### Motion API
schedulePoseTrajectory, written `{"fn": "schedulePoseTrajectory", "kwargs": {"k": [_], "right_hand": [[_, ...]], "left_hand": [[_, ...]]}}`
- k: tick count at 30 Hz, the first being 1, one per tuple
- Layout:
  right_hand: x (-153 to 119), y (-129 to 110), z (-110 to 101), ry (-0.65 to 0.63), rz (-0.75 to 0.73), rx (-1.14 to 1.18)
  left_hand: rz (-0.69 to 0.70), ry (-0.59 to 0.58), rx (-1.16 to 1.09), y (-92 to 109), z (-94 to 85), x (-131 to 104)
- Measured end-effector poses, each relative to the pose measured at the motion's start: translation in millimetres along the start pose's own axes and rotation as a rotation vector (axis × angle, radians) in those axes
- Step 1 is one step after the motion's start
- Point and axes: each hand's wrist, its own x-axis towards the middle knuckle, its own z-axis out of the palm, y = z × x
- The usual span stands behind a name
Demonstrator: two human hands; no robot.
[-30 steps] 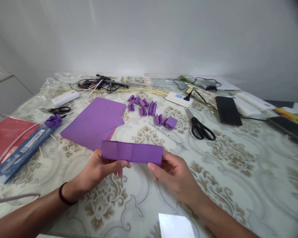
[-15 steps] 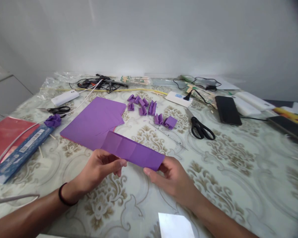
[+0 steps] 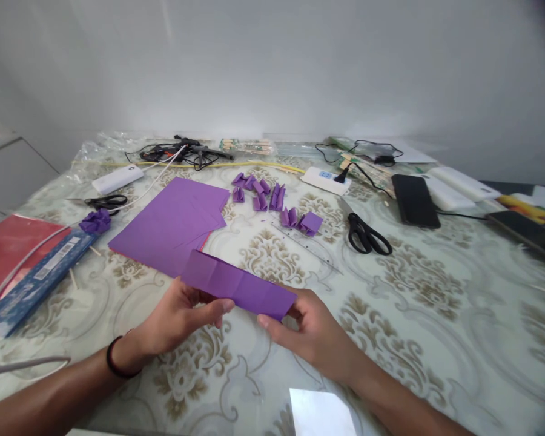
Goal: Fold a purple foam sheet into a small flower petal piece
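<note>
A creased purple paper strip [image 3: 238, 284] is held between my two hands above the table, its left end higher than its right. My left hand [image 3: 186, 312] grips the lower left edge, thumb in front and fingers behind. At the right end, my right hand [image 3: 306, 330] pinches the strip with its thumb below and fingers behind the paper. Beyond it lie several small folded purple paper pieces [image 3: 260, 195]. A stack of purple paper sheets [image 3: 172, 215] rests to the left, partly hidden by my left hand and the strip.
Black-handled scissors [image 3: 366, 233] and a clear ruler [image 3: 306, 247] lie to the right; another pair of scissors [image 3: 106, 201] and crumpled purple paper [image 3: 95, 221] lie left. A power strip [image 3: 326, 180], phone [image 3: 415, 201] and tangled cables [image 3: 186, 151] sit farther back. White paper [image 3: 322, 413] is near me.
Both hands and the purple strip have shifted slightly down, and the strip's right end has moved a little left. Both hands keep their hold.
</note>
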Motion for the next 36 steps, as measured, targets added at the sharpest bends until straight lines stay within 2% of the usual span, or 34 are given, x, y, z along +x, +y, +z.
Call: {"fn": "schedulePoseTrajectory", "kwargs": {"k": [18,25,29,32,36], "right_hand": [[-1.7,11.0,-4.8,0.08,-0.041,0.151],[1.0,5.7,-3.6,0.07,-0.102,0.215],[1.4,4.5,1.4,0.035,-0.075,0.21],[0.0,4.9,3.9,0.001,-0.032,0.172],[-3.1,5.0,6.0,-0.007,-0.013,0.098]], "left_hand": [[0.034,0.083,-0.111,-2.0,-0.4,-3.1],[0.019,0.08,-0.088,-2.7,-0.7,-3.7],[0.017,0.082,-0.101,2.8,2.0,-4.7],[0.026,0.06,-0.105,9.0,5.8,-3.8],[0.029,-0.033,-0.057,8.7,8.0,-2.8]]}}
